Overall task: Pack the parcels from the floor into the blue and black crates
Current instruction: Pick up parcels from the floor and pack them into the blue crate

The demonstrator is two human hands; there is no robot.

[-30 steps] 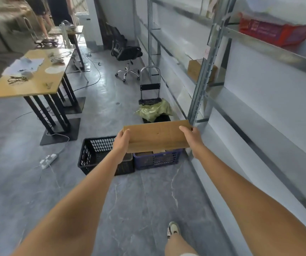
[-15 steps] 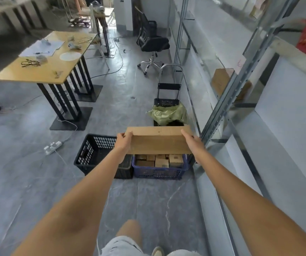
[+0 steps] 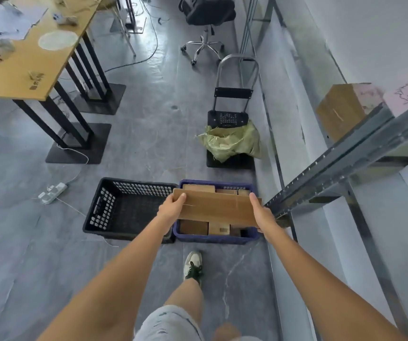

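I hold a long flat brown cardboard parcel [image 3: 216, 207] by its two ends, just above the blue crate [image 3: 212, 238]. My left hand [image 3: 172, 208] grips the left end and my right hand [image 3: 262, 215] grips the right end. The blue crate holds several small cardboard parcels [image 3: 194, 227], partly hidden under the one I carry. Touching its left side stands the black crate [image 3: 99, 212], with nothing visible inside it.
A metal shelf post [image 3: 340, 168] slants down to the right of the blue crate. Behind the crates sit a green sack [image 3: 232, 141] and a folding hand trolley [image 3: 232, 94]. A wooden table [image 3: 25, 60] and a power strip [image 3: 51, 193] lie left. My shoe [image 3: 192, 264] is near the blue crate.
I have walked closer to the crates. The parcel in both hands has come forward and down, from in front of the crates to right over the blue one.
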